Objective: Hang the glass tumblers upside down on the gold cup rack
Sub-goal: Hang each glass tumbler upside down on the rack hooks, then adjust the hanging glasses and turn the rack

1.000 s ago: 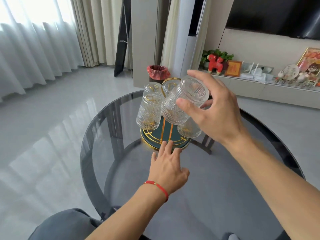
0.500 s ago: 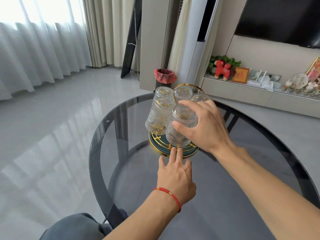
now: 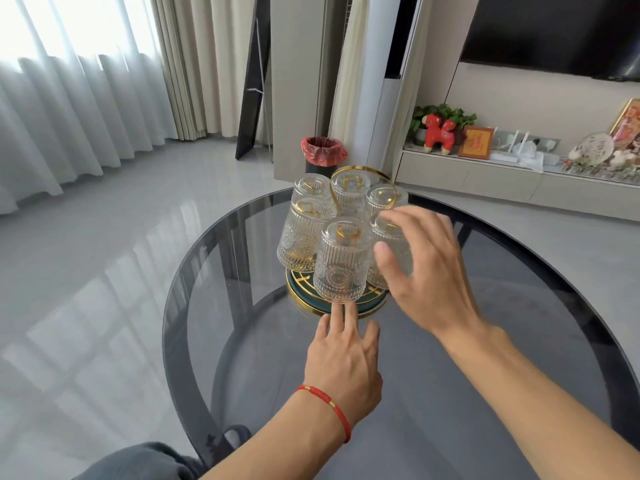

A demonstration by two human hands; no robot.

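Observation:
The gold cup rack (image 3: pixel 363 169) with a dark green, gold-rimmed base (image 3: pixel 304 301) stands on the round smoked-glass table (image 3: pixel 214 271). Several ribbed glass tumblers hang upside down on its prongs. The nearest tumbler (image 3: pixel 341 261) hangs at the front with no hand on it. My right hand (image 3: pixel 426 271) hovers just right of it, fingers spread, holding nothing, and partly hides a right-side tumbler (image 3: pixel 394 251). My left hand (image 3: pixel 343 355), with a red string bracelet, lies flat on the table, fingertips touching the base's front rim.
A bin with a red liner (image 3: pixel 323 155) stands on the floor behind the table. A low TV shelf (image 3: pixel 485 174) with a red toy horse (image 3: pixel 438 133) and frames runs along the right wall. My grey-clad knee (image 3: pixel 138 462) is at the table's near edge.
My right hand lowered the held tumbler onto the front prong and let go of it, then pulled back to the right with fingers spread. My left hand stayed at the base.

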